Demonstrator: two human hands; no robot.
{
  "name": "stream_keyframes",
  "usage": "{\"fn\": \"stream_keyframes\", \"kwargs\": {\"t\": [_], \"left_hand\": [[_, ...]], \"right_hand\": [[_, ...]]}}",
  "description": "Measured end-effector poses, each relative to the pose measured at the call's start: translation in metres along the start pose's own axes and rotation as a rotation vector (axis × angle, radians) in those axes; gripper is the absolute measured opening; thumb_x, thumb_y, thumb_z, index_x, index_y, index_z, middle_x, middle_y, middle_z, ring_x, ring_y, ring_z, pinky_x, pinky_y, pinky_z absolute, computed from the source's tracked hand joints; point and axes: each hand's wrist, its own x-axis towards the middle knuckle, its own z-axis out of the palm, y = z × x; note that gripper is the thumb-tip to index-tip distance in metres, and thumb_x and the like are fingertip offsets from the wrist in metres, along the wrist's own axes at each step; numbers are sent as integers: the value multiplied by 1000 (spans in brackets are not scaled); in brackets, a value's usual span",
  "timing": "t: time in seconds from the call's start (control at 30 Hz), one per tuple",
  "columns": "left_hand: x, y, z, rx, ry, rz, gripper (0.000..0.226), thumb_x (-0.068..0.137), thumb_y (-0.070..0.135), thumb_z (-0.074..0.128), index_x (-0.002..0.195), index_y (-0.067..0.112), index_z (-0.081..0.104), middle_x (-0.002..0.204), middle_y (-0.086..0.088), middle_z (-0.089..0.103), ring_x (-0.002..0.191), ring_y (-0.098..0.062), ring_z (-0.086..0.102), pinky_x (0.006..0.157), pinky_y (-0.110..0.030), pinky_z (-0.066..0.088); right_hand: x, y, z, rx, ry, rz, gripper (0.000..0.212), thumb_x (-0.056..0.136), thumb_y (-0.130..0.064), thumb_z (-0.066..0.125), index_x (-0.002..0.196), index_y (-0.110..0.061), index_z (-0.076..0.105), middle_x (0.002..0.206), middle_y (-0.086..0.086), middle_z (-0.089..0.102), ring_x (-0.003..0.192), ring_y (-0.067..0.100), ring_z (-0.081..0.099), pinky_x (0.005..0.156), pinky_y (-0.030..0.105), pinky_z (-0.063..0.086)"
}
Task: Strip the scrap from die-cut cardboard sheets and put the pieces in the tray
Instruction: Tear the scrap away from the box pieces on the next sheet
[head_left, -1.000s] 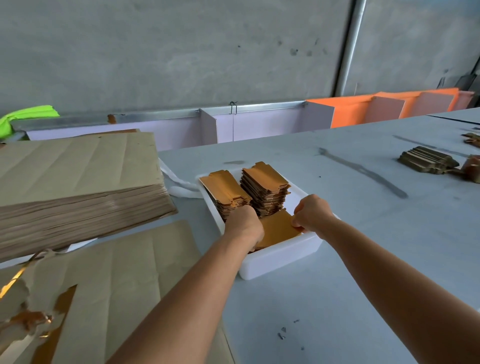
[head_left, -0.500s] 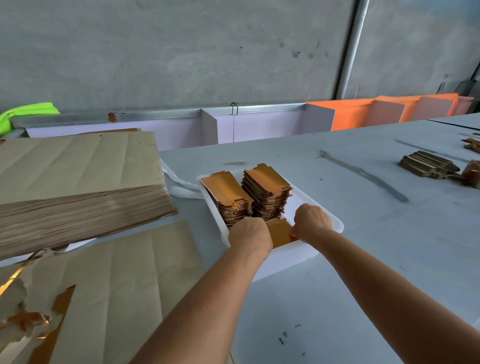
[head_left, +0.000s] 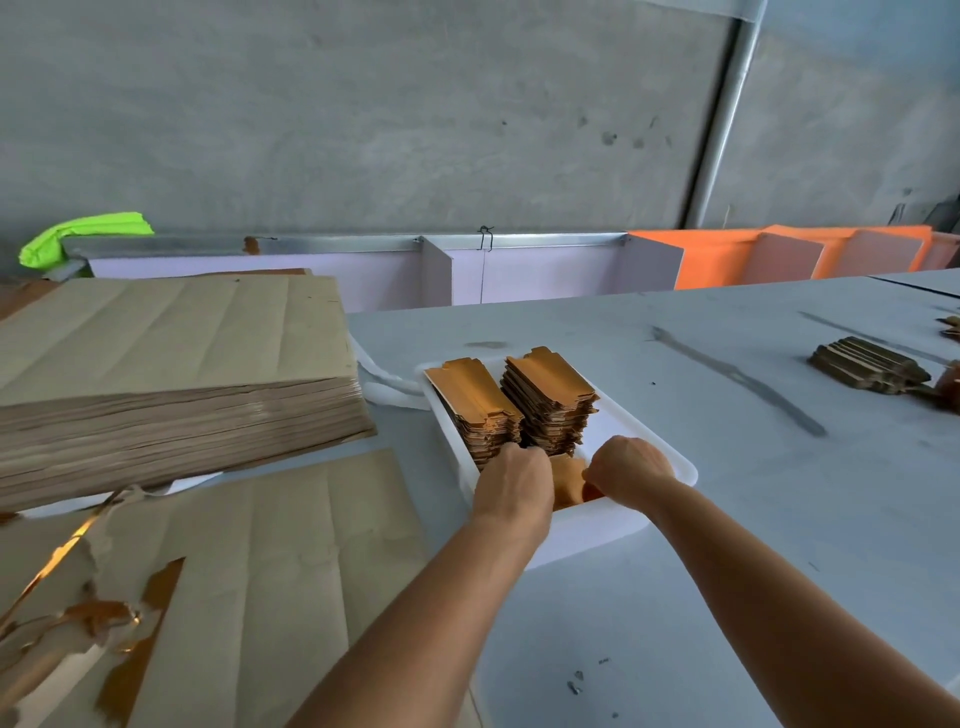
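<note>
A white tray (head_left: 657, 441) on the grey table holds two tall stacks of orange-brown die-cut pieces (head_left: 550, 402) at its far end. In the tray's near end lies a lower bundle of pieces (head_left: 567, 478). My left hand (head_left: 514, 480) grips that bundle's left side and my right hand (head_left: 626, 470) grips its right side, both with curled fingers. Most of the bundle is hidden by my hands. A die-cut sheet (head_left: 291, 561) with torn scrap (head_left: 78, 618) lies at the near left.
A thick stack of brown cardboard sheets (head_left: 171, 364) stands at the left. Another pile of cut pieces (head_left: 867, 366) sits at the far right of the table. White and orange bins (head_left: 540, 270) line the wall behind. Bare table lies to the right of the tray.
Both hands have lowered the bundle of pieces deeper into the tray's near end and drawn closer together. The view has shifted slightly.
</note>
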Motion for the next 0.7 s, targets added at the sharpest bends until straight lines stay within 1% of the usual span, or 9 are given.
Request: {"fn": "stream_keyframes", "kwargs": {"t": [0.1, 0.17, 0.23, 0.33, 0.4, 0.47, 0.53, 0.6, 0.7], "left_hand": [[-36, -18, -8, -56, 272, 179, 29, 91, 2, 55, 118, 9, 55, 116, -8, 50, 101, -20, 49, 77, -23, 37], [-66, -35, -18, -78, 370, 201, 26, 92, 7, 55, 118, 9, 55, 117, -8, 49, 104, -22, 48, 86, -28, 39], [-100, -55, -25, -48, 314, 148, 34, 94, 21, 54, 126, 12, 49, 126, -10, 43, 113, -24, 42, 97, -33, 34], [-151, -90, -27, 95, 95, 25, 65, 85, 45, 61, 137, 18, 34, 143, -12, 21, 128, -29, 26, 106, -42, 22], [-184, -116, -23, 142, 5, -34, 84, 75, 55, 66, 140, 22, 24, 151, -13, 4, 137, -30, 10, 111, -48, 10], [-210, -145, -19, 208, -57, -109, 95, 74, 60, 66, 145, 27, 12, 154, -10, -18, 142, -28, -11, 112, -54, -6], [-228, -177, -21, 288, -47, -258, 97, 77, 64, 59, 148, 30, 3, 151, -9, -33, 141, -31, -23, 110, -57, -11], [-237, -211, -30, 346, 6, -449, 98, 80, 68, 52, 149, 31, -6, 146, -11, -41, 139, -38, -26, 110, -59, -9], [-245, -258, -48, 291, 54, -642, 107, 77, 70, 54, 148, 30, -15, 147, -13, -40, 139, -44, -21, 113, -57, 5]], "right_hand": [[-10, -2, -4, 43, 38, -24, 28, 92, -12, 44, 65, -13, 52, 67, 1, 51, 61, 14, 48, 50, 23, 34], [-22, -6, -8, 43, 76, -113, 28, 95, -13, 43, 74, -8, 59, 73, 6, 58, 70, 23, 55, 59, 30, 39], [-39, -15, -13, 139, 215, -210, 26, 95, -15, 47, 79, -4, 65, 82, 17, 65, 74, 34, 56, 62, 32, 39], [-76, -44, -15, 372, 448, -346, 22, 90, -7, 55, 72, 2, 65, 78, 21, 65, 67, 36, 53, 59, 36, 41], [-105, -71, -13, 424, 476, -477, 19, 88, -1, 57, 70, 2, 65, 74, 19, 64, 67, 34, 55, 58, 33, 42], [-137, -100, -3, 437, 420, -638, 17, 86, 1, 63, 71, -3, 66, 72, 12, 64, 63, 26, 54, 58, 27, 39], [-166, -128, 15, 462, 248, -738, 9, 86, -6, 66, 79, -7, 71, 83, 8, 68, 69, 18, 56, 61, 26, 42], [-187, -155, 37, 493, 48, -761, 9, 87, -17, 67, 91, -12, 73, 96, 1, 69, 80, 9, 58, 74, 24, 47], [-208, -194, 61, 503, -174, -745, 26, 84, -35, 68, 107, -22, 69, 117, -6, 63, 102, 8, 57, 85, 21, 43]]}}
